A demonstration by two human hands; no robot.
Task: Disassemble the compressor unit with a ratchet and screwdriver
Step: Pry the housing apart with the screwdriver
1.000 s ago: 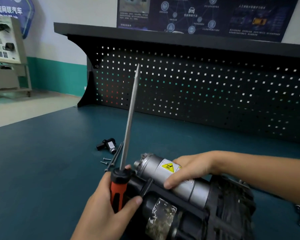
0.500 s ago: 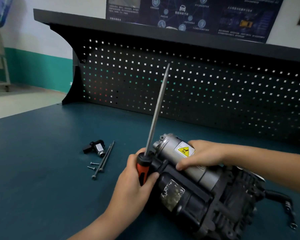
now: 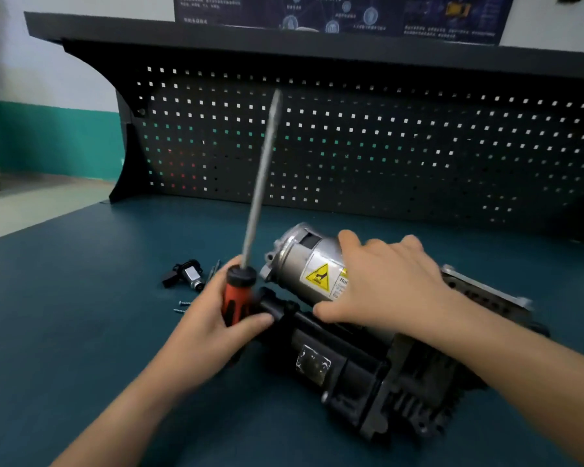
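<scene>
- Head view: the compressor unit (image 3: 351, 365) lay on the counter (image 3: 64, 332), with its long axis running near-right to far-left.
- At the unit's left end, the left hand (image 3: 213, 325) gripped the screwdriver (image 3: 236, 294), with the shaft pointing up and away from the unit.
- The right hand (image 3: 385, 284) lay on the unit's silver motor can (image 3: 297, 261), fingers spread wide.
- Loose screws (image 3: 182, 306) and a small black part (image 3: 186, 276) lay left of the unit.

Orange-and-black-handled steel screwdriver (image 3: 238, 289) is gripped at the handle, long shaft tilted upward above the grip; black compressor unit with silver metal cylinder (image 3: 348, 364) is laid flat just right of the grip.
</scene>
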